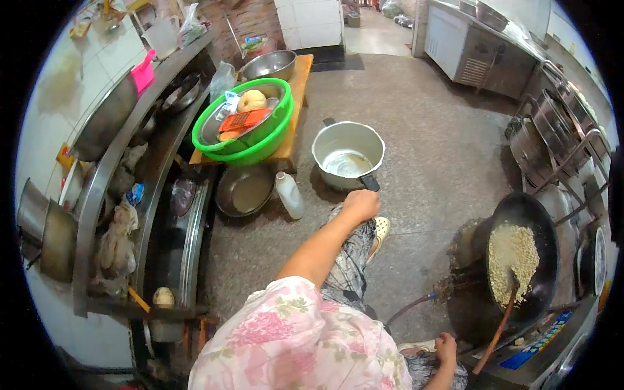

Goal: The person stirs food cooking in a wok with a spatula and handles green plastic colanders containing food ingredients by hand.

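**kitchenlurker:** OK, head view first, what are your hands up to?

**me:** My left hand (361, 205), just off centre towards 1 o'clock, is closed round the near black handle of a metal cooking pot (344, 138). My right hand (446, 349) is down at 5 o'clock by my patterned trousers (344, 276), fingers looking curled. Can't tell how tightly, or if there's anything in it.

**kitchenlurker:** And where's the pot?

**me:** Near the middle, roughly 1 o'clock, open top up, second black handle on its far side. Some liquid in the bottom. Can't tell if its base touches the floor (416, 140).

**kitchenlurker:** What's around it?

**me:** A whitish plastic bottle (290, 197) stands just off centre at 9 o'clock, next to a metal basin (225, 195) with cloudy liquid. At 10 to 11 there's a wooden table (301, 78) with stacked green basins (260, 151) and a steel bowl inside, holding an orange grater (244, 120) and a pale round vegetable (252, 100). Another steel bowl sits behind.

**kitchenlurker:** Other side?

**me:** Big dark wok (543, 221) at 4 o'clock, pale chopped bits (510, 253) in it, wooden-handled utensil (499, 335) leaning out towards me. Well apart from the pot.
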`<state>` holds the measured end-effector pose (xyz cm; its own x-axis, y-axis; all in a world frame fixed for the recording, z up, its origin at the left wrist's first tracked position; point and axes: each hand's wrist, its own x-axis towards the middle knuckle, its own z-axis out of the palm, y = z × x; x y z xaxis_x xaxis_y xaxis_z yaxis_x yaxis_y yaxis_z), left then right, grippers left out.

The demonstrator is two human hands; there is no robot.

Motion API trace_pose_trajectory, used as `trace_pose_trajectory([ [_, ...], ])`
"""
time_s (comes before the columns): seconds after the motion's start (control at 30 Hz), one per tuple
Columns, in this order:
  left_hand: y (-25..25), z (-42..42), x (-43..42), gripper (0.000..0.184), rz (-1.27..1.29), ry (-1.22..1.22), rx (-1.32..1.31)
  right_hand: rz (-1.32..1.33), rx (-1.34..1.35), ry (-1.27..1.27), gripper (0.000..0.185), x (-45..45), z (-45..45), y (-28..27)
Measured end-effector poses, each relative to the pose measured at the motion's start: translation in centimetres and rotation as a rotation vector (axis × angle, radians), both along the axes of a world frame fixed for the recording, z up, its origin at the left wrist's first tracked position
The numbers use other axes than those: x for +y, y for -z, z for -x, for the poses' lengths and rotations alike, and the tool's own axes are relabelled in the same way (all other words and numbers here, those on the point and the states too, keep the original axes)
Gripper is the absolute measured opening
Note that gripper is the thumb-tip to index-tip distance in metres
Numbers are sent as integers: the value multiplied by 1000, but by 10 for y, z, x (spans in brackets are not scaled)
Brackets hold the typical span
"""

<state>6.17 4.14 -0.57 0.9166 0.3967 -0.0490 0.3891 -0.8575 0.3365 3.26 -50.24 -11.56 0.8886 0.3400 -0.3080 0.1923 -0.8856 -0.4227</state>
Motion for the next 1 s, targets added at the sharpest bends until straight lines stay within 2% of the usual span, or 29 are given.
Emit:
trace_pose_trajectory([
  [0.23, 0, 0, 2, 26, 38, -18, 3, 83, 103, 33, 31, 12, -1, -20],
  [0.47, -1, 0, 4, 27, 37, -8, 3, 33, 81, 33, 31, -5, -5, 8],
  [0.7, -3, 1, 2, 24, 21, 1, -57, 50, 69, 39, 31, -3, -3, 6],
  [0.87, -2, 0, 3, 27, 44, -11, 9, 40, 65, 39, 32, -9, -5, 16],
  [1.0, -6, 0, 2, 26, 51, -12, 22, 43, 66, 49, 32, 0, -3, 3],
])
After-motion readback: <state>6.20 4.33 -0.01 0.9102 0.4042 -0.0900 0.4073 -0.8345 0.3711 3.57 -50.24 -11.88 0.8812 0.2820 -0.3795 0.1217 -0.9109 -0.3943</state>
